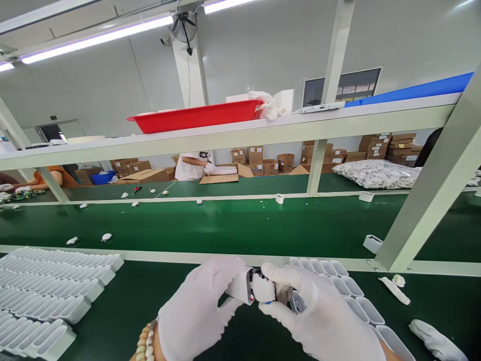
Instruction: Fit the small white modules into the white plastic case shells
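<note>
Both hands gloved in white, low centre of view. Left hand (199, 306) and right hand (315, 316) meet over the green mat (150, 296), fingers of both closed on one small white part (259, 288). The part sits between the two thumbs, just above the mat at the near edge of the bench; a dark bit and a spot of red and blue show on it, but it is too small and too covered to say what it is. Bead bracelet (145, 343) on the left wrist.

Just right of the right hand, a row of empty white housings (353, 296) runs back toward the rail, touching one another. Far left, a large block of the same white housings (52, 296) stacked in rows. A loose white glove (438, 341) lies at the right edge.

Beyond the rail, the green conveyor belt (225, 225) carries scattered small white pieces. Red tray (195, 116) on the upper shelf. Another person (193, 165) works at an open carton across the line; cardboard boxes (376, 145) stacked behind.
</note>
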Available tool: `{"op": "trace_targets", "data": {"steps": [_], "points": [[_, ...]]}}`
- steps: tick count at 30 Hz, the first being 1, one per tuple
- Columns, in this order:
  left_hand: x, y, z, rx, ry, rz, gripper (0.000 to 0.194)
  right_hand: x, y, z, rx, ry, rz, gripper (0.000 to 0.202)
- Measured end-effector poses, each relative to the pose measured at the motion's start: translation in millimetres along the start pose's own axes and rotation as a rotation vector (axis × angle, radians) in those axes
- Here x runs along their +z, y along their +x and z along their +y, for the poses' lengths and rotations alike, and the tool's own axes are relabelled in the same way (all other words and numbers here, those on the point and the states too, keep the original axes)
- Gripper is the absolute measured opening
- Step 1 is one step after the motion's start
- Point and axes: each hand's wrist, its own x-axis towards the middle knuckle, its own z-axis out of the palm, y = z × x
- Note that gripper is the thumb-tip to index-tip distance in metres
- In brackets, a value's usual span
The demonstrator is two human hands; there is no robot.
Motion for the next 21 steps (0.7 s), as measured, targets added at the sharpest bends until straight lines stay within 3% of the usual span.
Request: {"op": "trace_targets", "data": {"steps": [4, 9, 10, 13, 18, 21], "points": [[0.1, 2.0, 3.2, 0.011, -0.036, -0.017, 0.028, 1.8, -0.1, -0.4, 0.066, -0.035, -0.040, 0.015], [4.7, -2.4, 1.7, -0.014, -0.056, 0.018, 0.034, 8.9, 1.8, 2.8, 0.112, -0.043, -0.155, 0.009], [5.7, -4.1, 0.1, -0.017, -0.059, 0.029, 0.035, 11.0, 1.9, 4.7, 0.113, -0.013, -0.135, 0.009], [7.9, -8.3, -3.9, -0.039, -0.073, 0.057, 0.038, 16.7, 0.9, 10.4, 0.108, 0.057, 0.029, 0.041], [9.0, -9.2, -1.4, -0.125, -0.063, 0.090, 0.038, 17.8, -1.0, 10.1, 0.015, -0.123, 0.044, 0.009], [8.5, -8.4, 2.2, -0.205, -0.074, 0.067, 0.041, 17.1, -3.1, 9.5, -0.043, -0.187, 0.052, 0.009]]}}
